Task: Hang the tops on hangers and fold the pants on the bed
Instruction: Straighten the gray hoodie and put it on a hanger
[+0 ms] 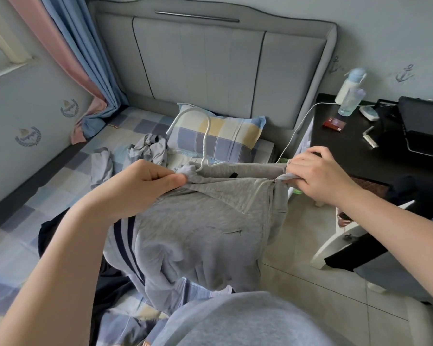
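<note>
Both hands are pinching the grey hoodie [198, 221] above the bed's [18, 236] right edge — left hand [145, 181] gripping one shoulder, right hand [313, 176] the other — and should be easing each evenly over the white hanger [205, 136].

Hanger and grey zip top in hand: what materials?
Hanger: looks like white plastic or coated wire; smooth, thin rounded rod. Grey zip top: soft heathered knit, likely cotton-blend fleece; matte, drapes and bunches.
</note>
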The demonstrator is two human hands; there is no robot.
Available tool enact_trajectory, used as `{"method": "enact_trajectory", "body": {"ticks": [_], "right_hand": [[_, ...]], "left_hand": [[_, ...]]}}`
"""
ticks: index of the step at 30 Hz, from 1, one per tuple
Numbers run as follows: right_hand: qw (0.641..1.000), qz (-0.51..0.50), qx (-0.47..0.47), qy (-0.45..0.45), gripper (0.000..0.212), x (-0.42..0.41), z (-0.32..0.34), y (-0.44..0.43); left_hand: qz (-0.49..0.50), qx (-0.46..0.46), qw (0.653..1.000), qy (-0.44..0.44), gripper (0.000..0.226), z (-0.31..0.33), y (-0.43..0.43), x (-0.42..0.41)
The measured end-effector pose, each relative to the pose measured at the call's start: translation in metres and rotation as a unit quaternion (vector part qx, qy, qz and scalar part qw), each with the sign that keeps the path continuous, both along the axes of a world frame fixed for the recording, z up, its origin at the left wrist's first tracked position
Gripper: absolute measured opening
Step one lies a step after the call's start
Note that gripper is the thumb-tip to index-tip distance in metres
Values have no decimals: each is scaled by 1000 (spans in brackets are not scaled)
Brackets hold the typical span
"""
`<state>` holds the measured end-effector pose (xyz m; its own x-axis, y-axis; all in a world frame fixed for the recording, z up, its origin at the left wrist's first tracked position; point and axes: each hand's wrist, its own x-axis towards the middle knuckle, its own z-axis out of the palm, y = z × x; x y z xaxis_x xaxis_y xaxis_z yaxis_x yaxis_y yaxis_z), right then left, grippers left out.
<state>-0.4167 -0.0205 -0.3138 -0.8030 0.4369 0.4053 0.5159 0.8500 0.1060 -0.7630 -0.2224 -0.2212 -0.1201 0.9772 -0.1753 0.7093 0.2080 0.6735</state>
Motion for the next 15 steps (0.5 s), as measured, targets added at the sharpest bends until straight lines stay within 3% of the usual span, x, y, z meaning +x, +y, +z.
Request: {"method": "enact_trajectory", "body": {"ticks": [4,6,9,13,15], "right_hand": [[999,-20,28,16,12,4,12,0],[999,-38,18,15,10,5,18,1],[998,-58,-31,6,2,2,24,3],[991,-56,-113,45,22,-15,42,-8],[987,-36,-130,83,22,-32,57,-21]], "left_hand": [[-28,11,998,-50,97,3,-4,-10],[-33,-10,999,-34,98,4,-3,-9],[-28,-38,998,33,84,0,1,-1],[8,3,999,47,59,-6,8,20],[6,22,999,43,55,-12,14,36]]}}
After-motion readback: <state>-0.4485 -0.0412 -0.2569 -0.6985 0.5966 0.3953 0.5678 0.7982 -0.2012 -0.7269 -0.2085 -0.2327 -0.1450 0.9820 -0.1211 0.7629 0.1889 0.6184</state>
